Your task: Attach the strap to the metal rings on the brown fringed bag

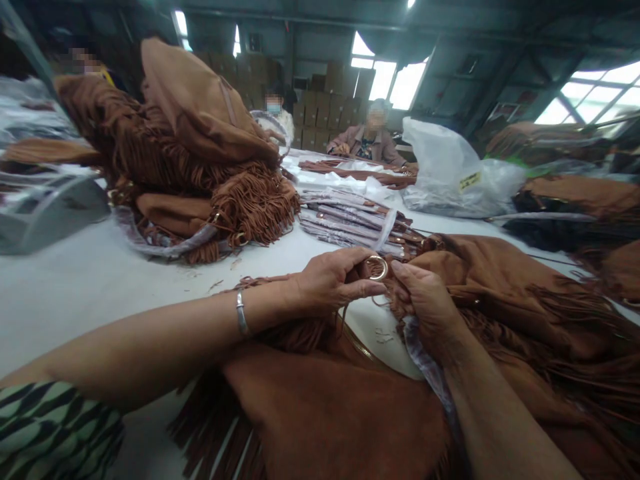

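Note:
My left hand [337, 277] pinches a gold metal ring [379, 268] between thumb and fingers. Close to the ring's right side, my right hand [425, 293] is closed on the end of a bag strap [425, 353], which is wrapped in clear plastic and hangs down past my right wrist. Whether the strap end passes through the ring cannot be made out. Below both hands lies a brown suede fringed bag [335, 407] with a gold zipper [357, 339] along its edge. Another brown fringed bag [510, 273] lies to the right, partly behind my right forearm.
Brown fringed bags [200, 120] are piled at the left back. Plastic-wrapped straps [345, 220] lie in a bundle beyond my hands. A clear plastic bag [445, 160] stands at the right back. Co-workers sit across the white table [60, 293]; cartons [320, 110] are stacked behind them.

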Demonstrator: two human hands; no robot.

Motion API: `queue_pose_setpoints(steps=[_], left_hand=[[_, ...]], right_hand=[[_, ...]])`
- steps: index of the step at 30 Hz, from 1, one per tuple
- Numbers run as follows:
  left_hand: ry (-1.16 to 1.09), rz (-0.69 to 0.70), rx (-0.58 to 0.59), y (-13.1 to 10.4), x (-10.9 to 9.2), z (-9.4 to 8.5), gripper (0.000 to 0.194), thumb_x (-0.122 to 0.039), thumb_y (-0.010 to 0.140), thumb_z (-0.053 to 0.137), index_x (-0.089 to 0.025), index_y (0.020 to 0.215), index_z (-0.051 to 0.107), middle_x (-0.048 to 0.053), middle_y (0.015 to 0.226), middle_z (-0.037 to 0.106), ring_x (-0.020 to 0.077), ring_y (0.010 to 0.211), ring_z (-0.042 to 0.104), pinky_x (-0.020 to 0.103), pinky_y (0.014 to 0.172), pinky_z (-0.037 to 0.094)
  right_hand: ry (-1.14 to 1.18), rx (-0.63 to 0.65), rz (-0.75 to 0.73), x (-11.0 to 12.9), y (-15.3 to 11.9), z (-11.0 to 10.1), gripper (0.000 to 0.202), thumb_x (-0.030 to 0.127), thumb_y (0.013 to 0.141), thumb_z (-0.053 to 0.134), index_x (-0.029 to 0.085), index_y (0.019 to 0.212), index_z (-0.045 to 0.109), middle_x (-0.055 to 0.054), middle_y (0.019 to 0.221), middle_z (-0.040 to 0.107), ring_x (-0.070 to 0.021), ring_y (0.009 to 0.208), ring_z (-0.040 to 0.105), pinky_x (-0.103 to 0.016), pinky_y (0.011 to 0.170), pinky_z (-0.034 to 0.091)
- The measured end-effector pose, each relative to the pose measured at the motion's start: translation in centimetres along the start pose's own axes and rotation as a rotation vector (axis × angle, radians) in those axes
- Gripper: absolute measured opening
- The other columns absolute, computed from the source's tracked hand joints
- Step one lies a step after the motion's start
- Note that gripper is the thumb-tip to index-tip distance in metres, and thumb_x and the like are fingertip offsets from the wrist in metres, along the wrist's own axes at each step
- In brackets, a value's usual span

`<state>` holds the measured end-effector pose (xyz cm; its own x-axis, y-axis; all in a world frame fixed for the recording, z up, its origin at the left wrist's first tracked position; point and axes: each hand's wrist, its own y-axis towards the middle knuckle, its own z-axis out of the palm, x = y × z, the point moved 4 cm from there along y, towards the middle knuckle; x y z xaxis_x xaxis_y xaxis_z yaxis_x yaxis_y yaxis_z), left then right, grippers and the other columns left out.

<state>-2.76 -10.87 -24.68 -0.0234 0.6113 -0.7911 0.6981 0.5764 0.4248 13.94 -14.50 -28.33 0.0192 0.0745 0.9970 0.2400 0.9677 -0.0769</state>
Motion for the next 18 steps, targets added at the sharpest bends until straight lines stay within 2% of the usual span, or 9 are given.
queue_pose_setpoints(steps=[3, 5, 10, 15, 18], left_hand=[[0.088, 0.088, -0.039, -0.2, 0.2, -0.1, 0.027, -0.038, 0.082, 0.064, -0.015, 0.072, 0.052, -0.003, 0.067, 0.049, 0.0096, 0.064, 0.045, 0.022, 0.062, 0.036], [0.184, 0.134, -0.056, -0.5, 0.3, 0.1, 0.029, -0.038, 0.083, 0.063, -0.015, 0.069, 0.052, -0.001, 0.069, 0.053, 0.0112, 0.069, 0.048, 0.023, 0.068, 0.039], [0.446, 0.260, -0.037, -1.0, 1.1, 1.2, 0.033, -0.045, 0.087, 0.055, -0.013, 0.089, 0.060, 0.004, 0.080, 0.062, 0.0159, 0.075, 0.053, 0.028, 0.071, 0.042], [0.502, 0.283, -0.059, -1.0, 1.8, 1.3, 0.038, -0.050, 0.088, 0.053, -0.013, 0.090, 0.059, 0.005, 0.081, 0.063, 0.0151, 0.073, 0.053, 0.027, 0.070, 0.042], [0.505, 0.269, -0.057, -0.9, 2.0, 1.3, 0.038, -0.051, 0.088, 0.053, -0.013, 0.089, 0.059, 0.004, 0.081, 0.062, 0.0150, 0.073, 0.052, 0.027, 0.069, 0.042]], right_hand=[[-0.007, 0.035, 0.013, 0.1, -0.1, 0.5, 0.036, 0.050, 0.077, 0.067, 0.017, 0.070, 0.055, 0.009, 0.042, 0.034, -0.0038, 0.032, 0.025, -0.017, 0.031, 0.019], [-0.001, 0.058, 0.020, 0.2, -0.1, 0.7, 0.035, 0.049, 0.078, 0.067, 0.017, 0.070, 0.056, 0.009, 0.042, 0.035, -0.0034, 0.031, 0.026, -0.016, 0.031, 0.019], [0.030, 0.085, 0.039, 0.4, 0.1, 0.6, 0.031, 0.046, 0.080, 0.067, 0.016, 0.073, 0.061, 0.008, 0.040, 0.036, -0.0024, 0.030, 0.026, -0.015, 0.031, 0.020], [0.115, 0.140, 0.067, 0.5, -0.1, 0.9, 0.032, 0.047, 0.081, 0.065, 0.015, 0.074, 0.064, 0.009, 0.038, 0.033, -0.0021, 0.029, 0.025, -0.015, 0.032, 0.025], [0.116, 0.172, 0.071, 0.7, -0.3, 1.2, 0.030, 0.044, 0.074, 0.073, 0.015, 0.073, 0.064, 0.009, 0.040, 0.034, -0.0014, 0.030, 0.025, -0.015, 0.031, 0.025]])
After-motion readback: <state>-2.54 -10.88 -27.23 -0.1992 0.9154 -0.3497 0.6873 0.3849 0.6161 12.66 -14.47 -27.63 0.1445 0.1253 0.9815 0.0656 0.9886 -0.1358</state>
